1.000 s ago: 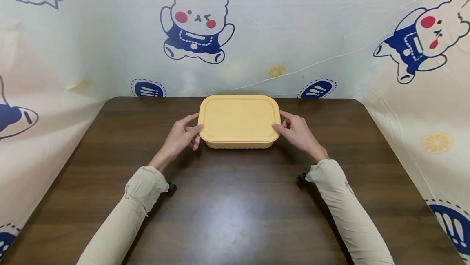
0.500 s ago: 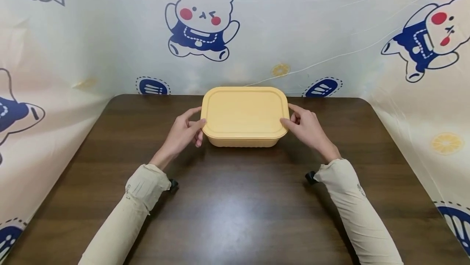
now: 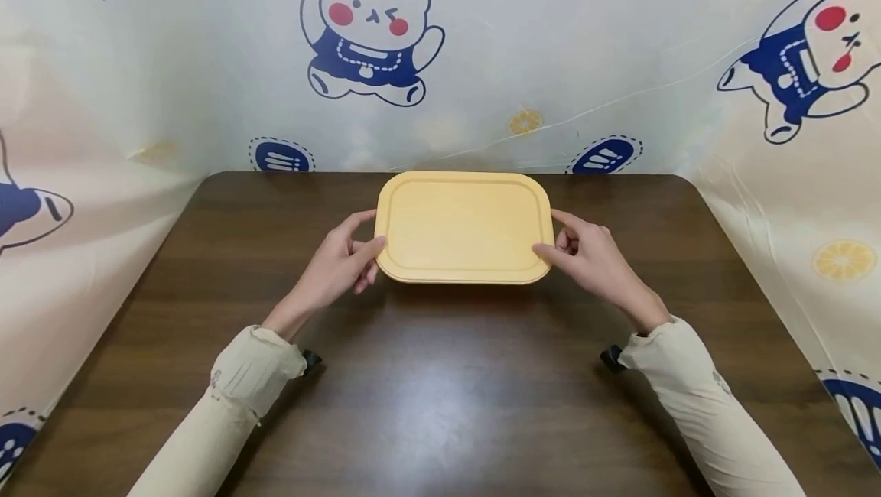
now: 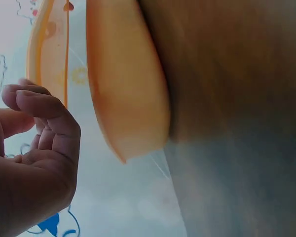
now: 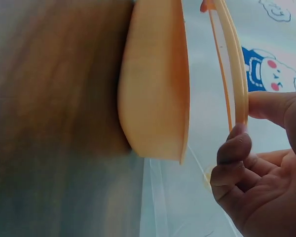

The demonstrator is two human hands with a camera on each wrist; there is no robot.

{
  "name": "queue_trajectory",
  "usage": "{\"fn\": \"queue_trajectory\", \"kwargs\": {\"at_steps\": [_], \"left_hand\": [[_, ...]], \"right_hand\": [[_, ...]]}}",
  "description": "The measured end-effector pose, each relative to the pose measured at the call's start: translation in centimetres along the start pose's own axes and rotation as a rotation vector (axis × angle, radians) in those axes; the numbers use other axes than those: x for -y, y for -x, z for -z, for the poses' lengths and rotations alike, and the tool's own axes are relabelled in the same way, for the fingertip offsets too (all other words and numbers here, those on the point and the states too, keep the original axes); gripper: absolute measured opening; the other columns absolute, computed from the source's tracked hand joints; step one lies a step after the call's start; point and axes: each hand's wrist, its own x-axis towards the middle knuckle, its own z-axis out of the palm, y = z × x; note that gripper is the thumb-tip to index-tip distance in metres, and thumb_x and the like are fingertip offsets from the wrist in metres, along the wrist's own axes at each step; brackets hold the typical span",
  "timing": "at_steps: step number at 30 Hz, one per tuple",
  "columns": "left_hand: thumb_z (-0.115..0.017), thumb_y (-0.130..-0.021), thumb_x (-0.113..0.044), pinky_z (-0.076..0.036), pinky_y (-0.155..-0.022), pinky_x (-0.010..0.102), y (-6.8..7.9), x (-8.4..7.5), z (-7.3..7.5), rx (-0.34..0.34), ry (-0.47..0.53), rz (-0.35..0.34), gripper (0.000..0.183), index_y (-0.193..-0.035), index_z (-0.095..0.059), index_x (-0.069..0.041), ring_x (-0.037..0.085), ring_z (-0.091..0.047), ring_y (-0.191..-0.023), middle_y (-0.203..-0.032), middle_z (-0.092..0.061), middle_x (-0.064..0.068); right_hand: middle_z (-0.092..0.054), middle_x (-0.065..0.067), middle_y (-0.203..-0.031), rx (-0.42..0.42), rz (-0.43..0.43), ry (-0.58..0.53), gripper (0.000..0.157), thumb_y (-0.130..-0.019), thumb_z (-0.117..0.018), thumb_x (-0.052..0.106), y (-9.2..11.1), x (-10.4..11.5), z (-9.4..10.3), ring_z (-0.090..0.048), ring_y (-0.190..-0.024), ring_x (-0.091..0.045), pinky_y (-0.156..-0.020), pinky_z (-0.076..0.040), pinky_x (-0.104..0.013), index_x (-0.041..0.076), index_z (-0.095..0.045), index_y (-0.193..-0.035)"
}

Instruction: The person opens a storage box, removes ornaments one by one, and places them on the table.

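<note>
Both hands hold a flat yellow lid (image 3: 464,225) with rounded corners, one at each short side. My left hand (image 3: 340,256) pinches its left edge, thumb on top and fingers below. On the opposite edge, my right hand (image 3: 592,260) pinches it the same way. Below the lid, a matching yellow food container (image 4: 128,84) stands on the table, and a gap shows between the two in both wrist views. From the head view the lid hides the container. In the right wrist view the container (image 5: 155,89) shows its side wall and rim.
A dark brown wooden table (image 3: 427,390) carries the container near its far edge. Behind and at both sides hangs a pale curtain (image 3: 495,38) printed with cartoon bears and orange slices.
The lid has come up off the container, raised by both hands, and appears larger in the head view. The container's front wall, visible earlier, is now hidden beneath it.
</note>
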Motion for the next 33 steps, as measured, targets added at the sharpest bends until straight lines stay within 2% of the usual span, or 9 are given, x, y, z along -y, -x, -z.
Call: {"fn": "queue_trajectory", "kwargs": {"at_steps": [9, 18, 22, 29, 33], "left_hand": [[-0.054, -0.105, -0.024, -0.042, -0.040, 0.033, 3.5, 0.0, -0.6, 0.141, 0.043, 0.036, 0.059, -0.155, -0.024, -0.011, 0.027, -0.057, -0.044, -0.066, -0.066, 0.017], [-0.054, -0.105, -0.019, -0.047, -0.044, 0.034, 6.5, 0.9, -0.6, 0.229, 0.011, 0.071, 0.061, -0.156, -0.021, -0.014, 0.032, -0.065, -0.053, -0.073, -0.070, 0.014], [-0.057, -0.103, -0.020, -0.050, -0.047, 0.033, 7.4, 1.2, -0.8, 0.284, 0.045, 0.094, 0.068, -0.157, -0.017, -0.015, 0.033, -0.067, -0.059, -0.077, -0.072, 0.014], [-0.057, -0.103, -0.020, -0.057, -0.058, 0.033, 8.3, 2.3, -0.1, 0.481, 0.168, 0.133, 0.080, -0.159, -0.001, -0.018, 0.039, -0.071, -0.077, -0.094, -0.072, 0.021], [-0.055, -0.104, -0.021, -0.058, -0.063, 0.033, 8.3, 2.8, 0.2, 0.555, 0.192, 0.167, 0.081, -0.160, 0.003, -0.020, 0.039, -0.071, -0.084, -0.101, -0.071, 0.024]], "right_hand": [[-0.061, 0.001, -0.072, 0.035, -0.035, -0.001, 0.072, -0.089, -0.075, 0.040, 3.9, 0.5, -0.5, -0.055, -0.058, -0.016, -0.051, -0.044, -0.026, 0.001, -0.048, -0.143], [-0.066, -0.001, -0.075, 0.106, -0.053, -0.119, 0.073, -0.088, -0.077, 0.032, 7.0, 0.6, -1.1, -0.064, -0.059, -0.015, -0.053, -0.050, -0.028, 0.006, -0.043, -0.148], [-0.068, -0.005, -0.074, 0.144, -0.071, -0.203, 0.070, -0.089, -0.077, 0.027, 8.1, 0.1, -1.5, -0.065, -0.059, -0.017, -0.056, -0.055, -0.031, 0.007, -0.043, -0.147], [-0.067, -0.011, -0.077, 0.220, -0.132, -0.342, 0.059, -0.092, -0.074, 0.020, 9.2, -0.7, -2.1, -0.066, -0.061, -0.027, -0.059, -0.059, -0.037, 0.007, -0.042, -0.139], [-0.068, -0.012, -0.078, 0.294, -0.150, -0.366, 0.059, -0.093, -0.072, 0.021, 9.4, -1.1, -2.3, -0.066, -0.062, -0.029, -0.058, -0.058, -0.038, 0.006, -0.038, -0.139]]}}
